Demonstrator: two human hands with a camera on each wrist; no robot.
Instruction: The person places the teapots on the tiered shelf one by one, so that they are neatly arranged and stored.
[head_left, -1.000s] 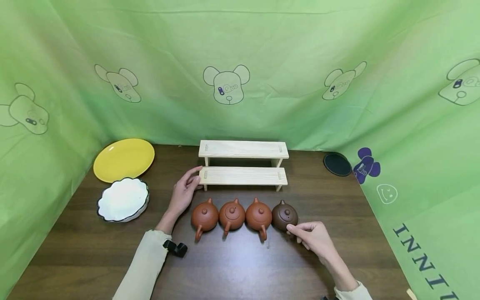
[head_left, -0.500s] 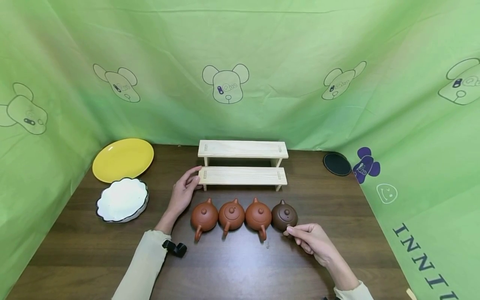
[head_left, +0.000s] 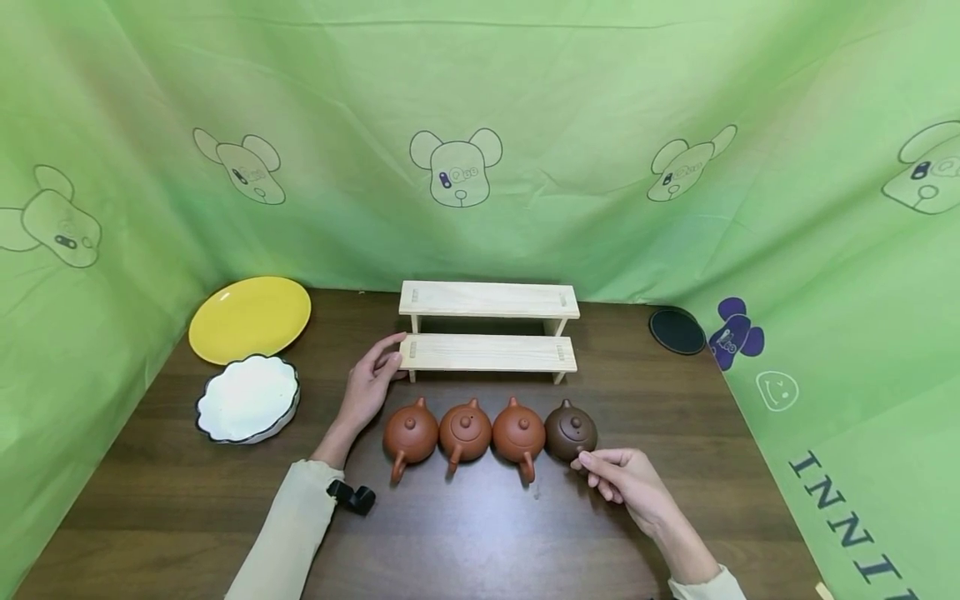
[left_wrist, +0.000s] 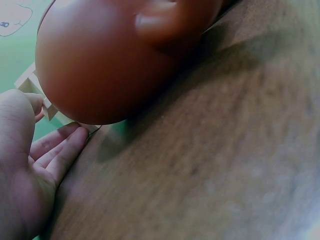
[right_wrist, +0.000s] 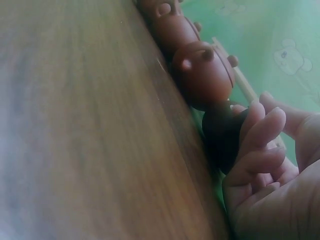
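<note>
Three reddish-brown clay teapots, the left teapot, the middle teapot and the right teapot, stand in a row with their handles toward me. At the row's right end is a dark brown teapot, its handle pinched between thumb and fingers of my right hand. The right wrist view shows those curled fingers partly covering the dark pot. Behind the row, my left hand holds the left end of a two-tier wooden stand, with thumb and fingers around its lower board.
A yellow plate and a white scalloped dish lie on the left of the wooden table. A black round coaster is at the back right. A green printed curtain encloses the back and sides.
Both hands and the teapots stay practically where they were. The head view shifts by a few pixels, and the right hand moves only very slightly at the dark teapot's handle.
</note>
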